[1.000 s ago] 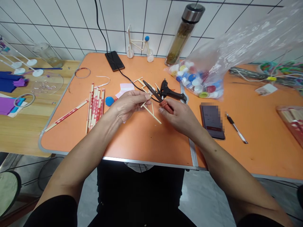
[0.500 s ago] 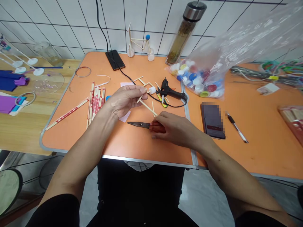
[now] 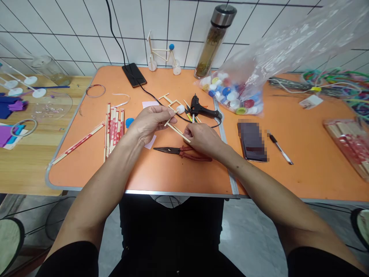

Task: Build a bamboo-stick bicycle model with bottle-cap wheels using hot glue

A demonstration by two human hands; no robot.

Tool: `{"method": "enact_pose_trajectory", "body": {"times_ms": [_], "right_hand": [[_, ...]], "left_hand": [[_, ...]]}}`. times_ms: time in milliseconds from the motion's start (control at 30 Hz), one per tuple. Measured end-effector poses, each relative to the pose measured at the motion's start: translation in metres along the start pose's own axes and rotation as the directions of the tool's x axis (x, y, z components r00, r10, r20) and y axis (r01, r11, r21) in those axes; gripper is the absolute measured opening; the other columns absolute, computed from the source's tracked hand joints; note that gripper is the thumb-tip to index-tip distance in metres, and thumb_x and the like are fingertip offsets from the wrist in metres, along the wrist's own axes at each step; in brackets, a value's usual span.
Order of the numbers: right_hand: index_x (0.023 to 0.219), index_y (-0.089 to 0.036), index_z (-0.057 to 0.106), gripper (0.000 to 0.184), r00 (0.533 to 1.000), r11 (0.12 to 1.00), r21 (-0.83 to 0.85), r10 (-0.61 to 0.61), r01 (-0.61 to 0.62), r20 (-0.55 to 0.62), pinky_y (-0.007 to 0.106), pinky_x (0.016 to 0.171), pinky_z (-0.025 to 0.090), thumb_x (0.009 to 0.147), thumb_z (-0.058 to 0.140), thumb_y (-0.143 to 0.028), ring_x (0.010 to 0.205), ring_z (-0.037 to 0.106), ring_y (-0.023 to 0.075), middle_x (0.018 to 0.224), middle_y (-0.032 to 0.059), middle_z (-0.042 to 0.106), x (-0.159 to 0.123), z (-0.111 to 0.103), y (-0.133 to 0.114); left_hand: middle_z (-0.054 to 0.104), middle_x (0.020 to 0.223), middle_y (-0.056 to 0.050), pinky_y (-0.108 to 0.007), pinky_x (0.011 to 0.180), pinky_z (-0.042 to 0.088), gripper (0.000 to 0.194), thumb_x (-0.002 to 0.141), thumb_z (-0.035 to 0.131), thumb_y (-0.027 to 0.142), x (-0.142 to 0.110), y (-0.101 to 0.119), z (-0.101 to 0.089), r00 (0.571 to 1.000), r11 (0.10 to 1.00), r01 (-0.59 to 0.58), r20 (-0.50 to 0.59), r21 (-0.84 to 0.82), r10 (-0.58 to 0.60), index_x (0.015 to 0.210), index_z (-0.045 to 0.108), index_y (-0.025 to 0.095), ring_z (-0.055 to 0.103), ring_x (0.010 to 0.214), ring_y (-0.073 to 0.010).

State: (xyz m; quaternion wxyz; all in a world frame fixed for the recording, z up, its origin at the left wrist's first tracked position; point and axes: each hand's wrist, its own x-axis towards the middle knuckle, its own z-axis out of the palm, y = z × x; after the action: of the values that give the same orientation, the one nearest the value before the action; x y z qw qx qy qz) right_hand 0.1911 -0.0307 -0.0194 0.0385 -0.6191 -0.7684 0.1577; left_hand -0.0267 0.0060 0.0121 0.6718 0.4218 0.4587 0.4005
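Observation:
My left hand (image 3: 151, 123) pinches a frame of thin wooden sticks (image 3: 173, 121), with a white bottle cap (image 3: 180, 109) fixed near its far end. My right hand (image 3: 203, 139) grips the lower stick of the same frame, close to the left hand. Just below that hand, long-nose pliers with red handles (image 3: 181, 152) lie on the orange table (image 3: 178, 177), untouched. Past the frame sits a black glue gun (image 3: 200, 109), and a black cord runs behind the sticks.
A bundle of red-printed chopsticks (image 3: 113, 130) and a blue bottle cap (image 3: 129, 122) lie left of my hands. To the right are a bag of bottle caps (image 3: 233, 96), a phone (image 3: 252, 142) and a pen (image 3: 279, 153). A small stick bicycle model (image 3: 163, 57) stands at the back.
My right hand has let go of the pliers, now lying on the table, and moved up onto the stick frame. The left hand has stayed on the frame.

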Motion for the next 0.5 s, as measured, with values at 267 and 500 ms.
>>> {"method": "enact_pose_trajectory", "body": {"times_ms": [267,500], "right_hand": [[0.083,-0.024,0.056,0.018,0.989,0.94,0.334,-0.019,0.067,-0.147,0.035,0.071,0.036,0.101,0.059,-0.025,0.074,0.056,0.0206,0.078,0.0042,0.067,-0.008,-0.002,0.018],[0.123,-0.018,0.074,0.043,0.979,0.586,0.794,0.006,0.163,-0.205,0.032,0.068,0.041,0.088,0.076,-0.042,0.073,0.052,0.016,0.092,0.0011,0.066,-0.007,-0.007,0.029]], "left_hand": [[0.081,0.078,-0.004,-0.025,0.068,0.045,0.04,0.063,0.107,0.043,-0.001,0.001,0.004,0.999,0.999,-0.039,-0.015,0.036,0.039,0.079,0.079,0.019,0.06,0.068,-0.0115],[0.082,0.077,-0.005,-0.024,0.061,0.04,0.037,0.066,0.105,0.044,0.005,-0.008,0.0,0.989,0.981,-0.149,0.036,0.126,0.146,0.08,0.083,0.019,0.056,0.065,-0.0104]]}}
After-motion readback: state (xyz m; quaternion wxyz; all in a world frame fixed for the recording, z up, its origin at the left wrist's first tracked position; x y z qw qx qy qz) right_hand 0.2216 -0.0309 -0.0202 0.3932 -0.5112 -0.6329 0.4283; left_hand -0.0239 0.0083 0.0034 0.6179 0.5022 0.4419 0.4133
